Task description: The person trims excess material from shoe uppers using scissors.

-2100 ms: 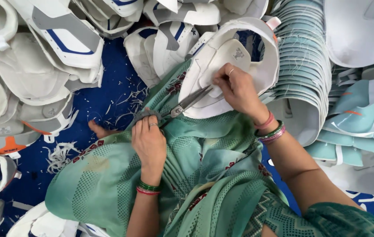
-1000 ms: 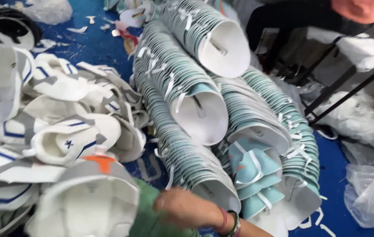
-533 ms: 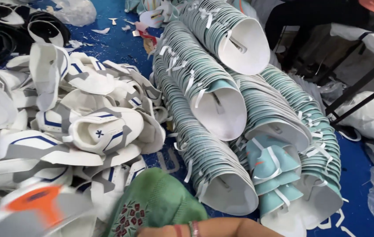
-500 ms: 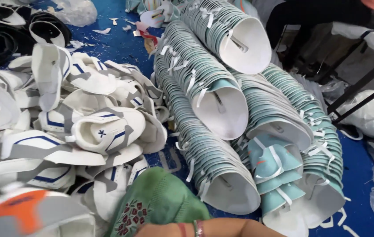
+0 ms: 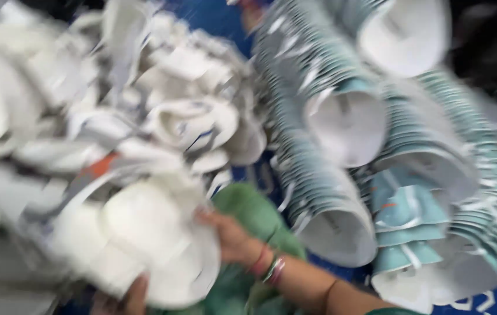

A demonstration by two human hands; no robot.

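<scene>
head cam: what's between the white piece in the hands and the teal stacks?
Head view, blurred: green fabric and the right hand lie between the white piece and the teal stacks, plus a strip of blue floor.

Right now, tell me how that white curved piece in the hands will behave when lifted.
The white curved piece is probably light: the right hand steadies it with an edge grip, the left hand under it. It likely holds its cupped shape, since similar pieces nest in the teal-and-white stacks without collapsing. Its rounded form may rock if set down. Blur hides the texture.
</scene>
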